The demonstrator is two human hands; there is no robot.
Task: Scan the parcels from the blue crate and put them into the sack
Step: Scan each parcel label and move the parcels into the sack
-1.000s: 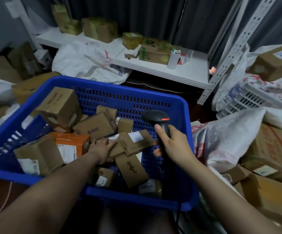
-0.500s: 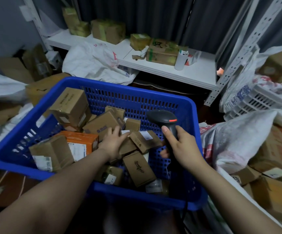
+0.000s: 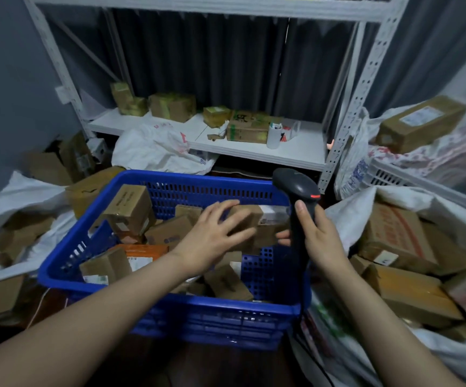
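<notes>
Parcels still crowd the blue crate [image 3: 198, 178], brown boxes lying at every angle with an orange one [image 3: 142, 251] near its left wall. What has changed is the left hand [image 3: 212, 238]: a moment ago it was down among the boxes in the middle of the crate, and now it has come up and across towards the far right corner. Its fingers [image 3: 226, 208] lie spread over the top of a small brown box [image 3: 247, 219]. The hand is blurred with motion, so I cannot tell whether the thumb has a hold underneath or the palm only rests on the box.

The right hand [image 3: 316, 238] has kept its place, fingers wrapped round the handle of the black scanner [image 3: 300, 188]. The scanner stands upright just beside that box, head tipped left towards it and a red light showing on its side. The view has also lifted, so the white shelf [image 3: 254, 152] behind the crate shows more fully.

For the task, this looks like one parcel chosen and brought to the scanner, with the scan itself about to happen. A pale patch that may be the label shows at the box's right end. The box is still over the crate. The white sack [image 3: 346, 216] lies open just right of the crate, already holding boxes, so a short carry past the scanner should finish this parcel once it reads
</notes>
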